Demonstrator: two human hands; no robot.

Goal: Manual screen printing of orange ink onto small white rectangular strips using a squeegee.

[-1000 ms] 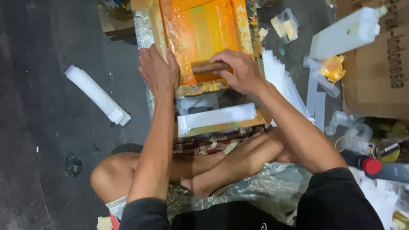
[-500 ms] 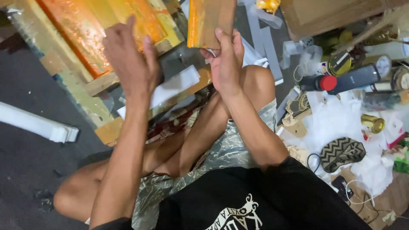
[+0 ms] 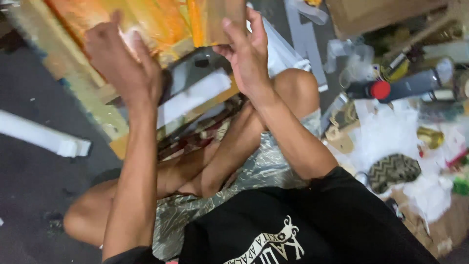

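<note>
Two hands, both raised over my crossed legs. My right hand [image 3: 246,54] grips the lower edge of a flat wooden block [image 3: 222,19] smeared with orange paint, thumb on its near face and fingers curled behind it; the block stands upright and runs off the top of the view. My left hand [image 3: 124,63] is up beside it, fingers loosely bent around what looks like a small white scrap [image 3: 129,35]; motion blur keeps me from telling whether it is truly pinched or only lying against the palm.

Behind and between the hands: one orange-stained printing frame [image 3: 97,29] with pale wooden edges, tilted, its lower part resting toward my knees. Below the hands, on that frame, one white strip [image 3: 193,98] lying slantwise over a dark grey panel [image 3: 195,66].

Far out to the left of my left hand: one long white bar [image 3: 41,137] on the dark floor. To the right of my right hand, well apart: one grey bottle with a red cap [image 3: 403,87] lying on its side, one patterned pouch [image 3: 393,171], crumpled white plastic [image 3: 391,137] and a brown cardboard box [image 3: 376,14].
</note>
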